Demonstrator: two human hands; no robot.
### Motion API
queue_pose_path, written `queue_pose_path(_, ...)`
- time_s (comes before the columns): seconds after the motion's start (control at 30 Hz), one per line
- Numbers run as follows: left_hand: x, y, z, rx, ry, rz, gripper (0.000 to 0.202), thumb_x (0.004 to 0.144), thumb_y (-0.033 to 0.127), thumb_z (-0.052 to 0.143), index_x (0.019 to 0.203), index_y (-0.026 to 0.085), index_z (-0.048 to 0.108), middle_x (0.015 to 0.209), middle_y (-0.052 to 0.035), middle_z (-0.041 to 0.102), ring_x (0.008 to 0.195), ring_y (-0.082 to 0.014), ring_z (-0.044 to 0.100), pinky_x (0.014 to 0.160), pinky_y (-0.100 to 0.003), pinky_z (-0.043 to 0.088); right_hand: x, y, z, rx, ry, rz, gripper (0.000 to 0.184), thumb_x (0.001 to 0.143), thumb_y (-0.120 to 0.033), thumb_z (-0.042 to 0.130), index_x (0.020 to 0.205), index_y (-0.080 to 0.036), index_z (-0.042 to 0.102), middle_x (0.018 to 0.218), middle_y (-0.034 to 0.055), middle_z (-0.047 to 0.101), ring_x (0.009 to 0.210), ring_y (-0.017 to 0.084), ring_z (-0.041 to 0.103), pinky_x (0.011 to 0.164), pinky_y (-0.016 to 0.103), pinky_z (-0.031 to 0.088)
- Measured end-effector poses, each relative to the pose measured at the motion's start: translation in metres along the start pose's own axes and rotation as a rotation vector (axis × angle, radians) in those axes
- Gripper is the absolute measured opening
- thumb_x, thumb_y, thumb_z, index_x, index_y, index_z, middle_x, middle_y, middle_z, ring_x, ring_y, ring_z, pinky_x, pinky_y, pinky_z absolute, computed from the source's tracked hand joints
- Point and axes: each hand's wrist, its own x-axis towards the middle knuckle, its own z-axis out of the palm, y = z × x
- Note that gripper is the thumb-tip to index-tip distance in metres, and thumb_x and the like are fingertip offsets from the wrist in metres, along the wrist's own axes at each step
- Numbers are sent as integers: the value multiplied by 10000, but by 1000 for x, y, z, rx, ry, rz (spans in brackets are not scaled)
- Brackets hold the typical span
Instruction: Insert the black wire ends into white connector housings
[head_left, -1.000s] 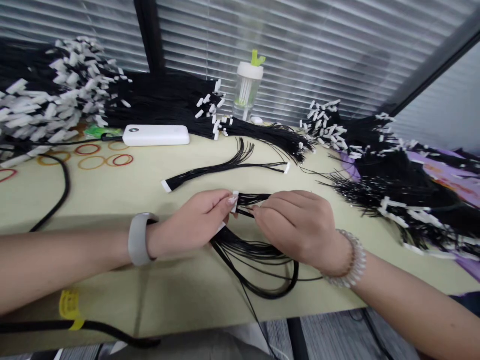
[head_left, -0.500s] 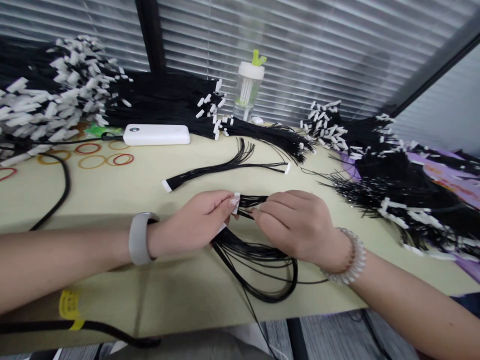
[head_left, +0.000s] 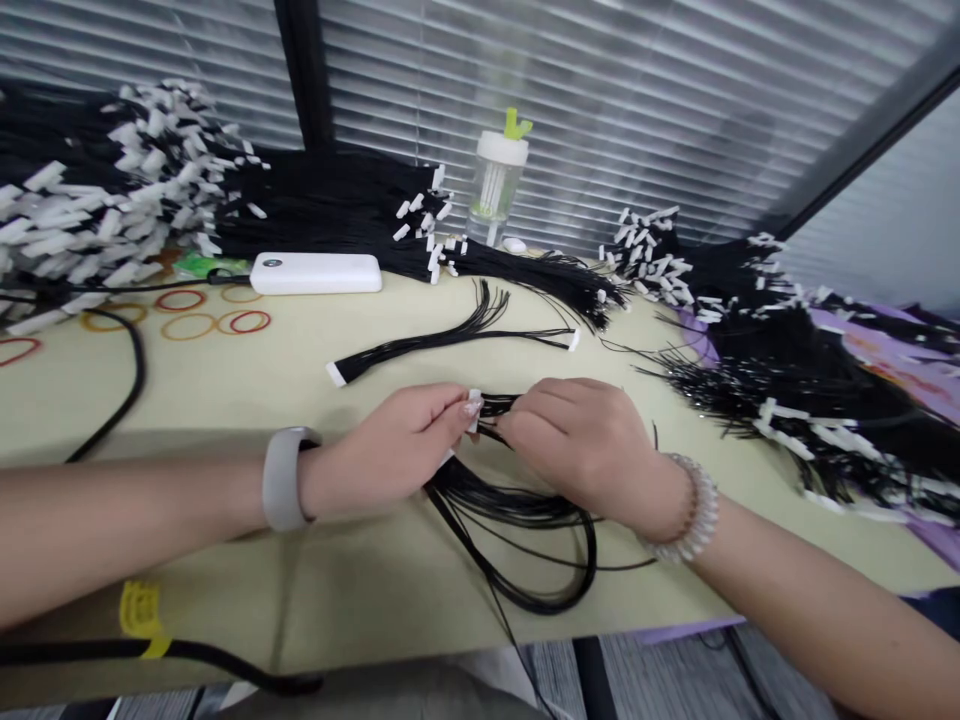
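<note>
My left hand (head_left: 397, 445) pinches a small white connector (head_left: 473, 409) at the end of a bundle of thin black wires (head_left: 525, 520). The fingers of my right hand (head_left: 581, 440) are closed on the wires just to the right of the connector. The bundle loops down toward the table's front edge. A grey band sits on my left wrist, a bead bracelet on my right. Another black wire harness (head_left: 450, 340) with white ends lies just beyond my hands.
Heaps of black harnesses with white connectors lie at the far left (head_left: 112, 200), back middle (head_left: 360, 210) and right (head_left: 787, 340). A white power bank (head_left: 315, 273), rubber bands (head_left: 195, 318), a clear bottle (head_left: 496, 180) and a thick black cable (head_left: 127, 390) are on the beige table (head_left: 225, 400).
My right hand has slid a little left along the wires, closer to the connector. The left hand holds nearly still.
</note>
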Motion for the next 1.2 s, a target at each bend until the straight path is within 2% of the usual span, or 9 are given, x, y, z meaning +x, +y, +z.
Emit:
queue_pose_path(0.07,-1,1,0,-41,32,-21,330,864,361,273,620,173,389,570,40,384,528,-95,371,509,-215,319,0,4,-3,120,-18,107,94,799,-230,479,735,-162,490,658,-8,500,626,87,433,550,217,331)
queue_pose_path(0.17,0,-1,0,-97,106,-70,317,862,359,286,634,172,403,561,42,379,511,-90,362,491,-206,313,-2,9,-15,276,52,282,302,697,-402,602,740,-155,434,655,-17,451,574,66,392,520,192,330)
queue_pose_path(0.3,3,-6,1,-171,258,-114,323,865,377,275,664,169,418,575,36,413,508,-88,382,478,-200,317,-6,12,-33,333,128,388,338,713,-397,582,592,-151,384,562,-28,361,524,59,316,489,199,274)
queue_pose_path(0.5,2,-6,1,-124,309,-62,329,869,355,297,629,161,412,562,39,391,520,-83,361,497,-197,305,-8,3,-22,941,-662,293,322,828,-295,399,548,-137,382,485,-52,316,447,31,248,405,171,201)
queue_pose_path(0.77,2,0,1,-148,235,-63,312,870,334,299,616,166,367,558,48,348,491,-76,318,475,-208,281,3,-24,-3,882,-506,292,210,737,-116,399,529,-128,373,489,-63,313,465,19,262,437,155,220)
queue_pose_path(0.97,2,-2,1,-175,226,-75,310,869,353,294,629,169,367,556,45,365,503,-79,332,479,-203,292,-8,9,-16,835,-573,384,162,755,-188,460,620,-153,541,478,-59,414,419,17,299,366,141,224)
queue_pose_path(1.03,1,-3,1,-189,206,-91,307,866,372,290,651,172,382,542,47,361,483,-79,323,454,-200,280,-10,28,-20,785,-369,572,141,738,-227,517,639,-151,582,463,-47,447,380,18,299,333,149,217)
queue_pose_path(1.13,1,-3,1,-203,178,-107,307,862,389,283,669,177,393,523,50,344,456,-80,305,426,-199,264,-12,56,-17,805,244,869,100,707,-192,560,773,-166,631,692,17,599,458,42,446,369,160,328)
queue_pose_path(1.2,1,-3,1,-186,182,-96,304,861,370,293,645,176,383,524,49,338,459,-79,305,432,-199,268,-14,73,-12,982,618,936,164,701,-136,544,838,-181,622,921,36,595,616,71,539,480,187,422)
